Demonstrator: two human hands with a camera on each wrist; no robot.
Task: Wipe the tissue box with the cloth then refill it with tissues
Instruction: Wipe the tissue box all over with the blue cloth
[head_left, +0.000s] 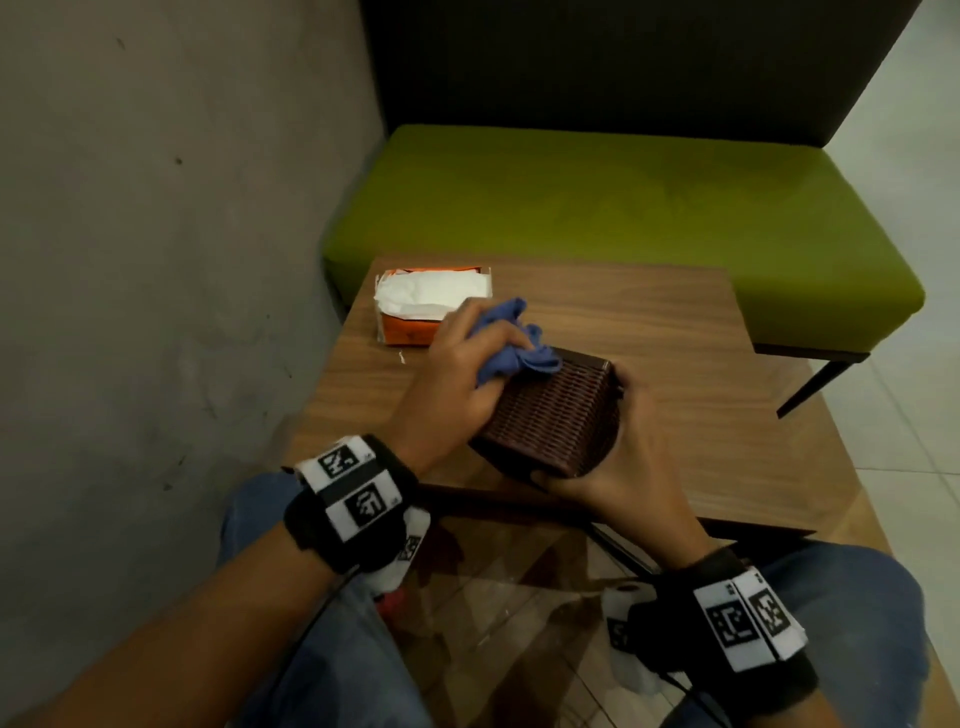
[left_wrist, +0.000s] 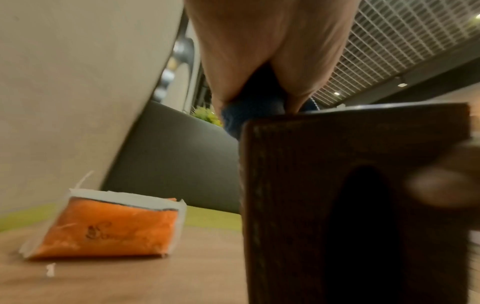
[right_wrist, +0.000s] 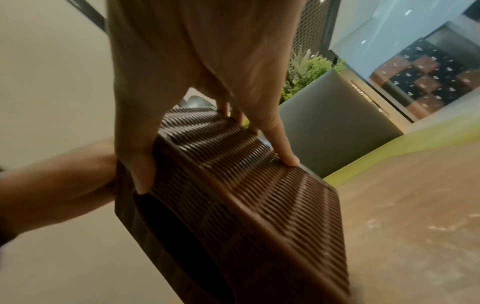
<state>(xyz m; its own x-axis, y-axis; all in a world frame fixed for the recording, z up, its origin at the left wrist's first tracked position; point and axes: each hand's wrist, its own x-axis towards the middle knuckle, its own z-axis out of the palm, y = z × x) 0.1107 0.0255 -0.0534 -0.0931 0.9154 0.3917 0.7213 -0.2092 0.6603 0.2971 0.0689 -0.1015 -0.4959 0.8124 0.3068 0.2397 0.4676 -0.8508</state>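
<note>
A dark brown woven tissue box (head_left: 553, 415) is tilted up off the wooden table (head_left: 675, 322). My right hand (head_left: 613, 467) grips its near right end, thumb on one face and fingers (right_wrist: 283, 148) along the ribbed side (right_wrist: 246, 195). My left hand (head_left: 462, 374) holds a bunched blue cloth (head_left: 514, 348) against the box's far top edge. In the left wrist view the cloth (left_wrist: 249, 113) shows under my palm above the box's smooth face with its dark slot (left_wrist: 361, 226). An orange pack of white tissues (head_left: 431, 306) lies open at the table's far left (left_wrist: 109, 232).
A green cushioned bench (head_left: 623, 208) with a dark backrest runs behind the table. A grey concrete wall (head_left: 156, 234) stands close on the left. A small white scrap (head_left: 401, 357) lies on the table by the tissue pack. My knees in jeans sit below the table's near edge.
</note>
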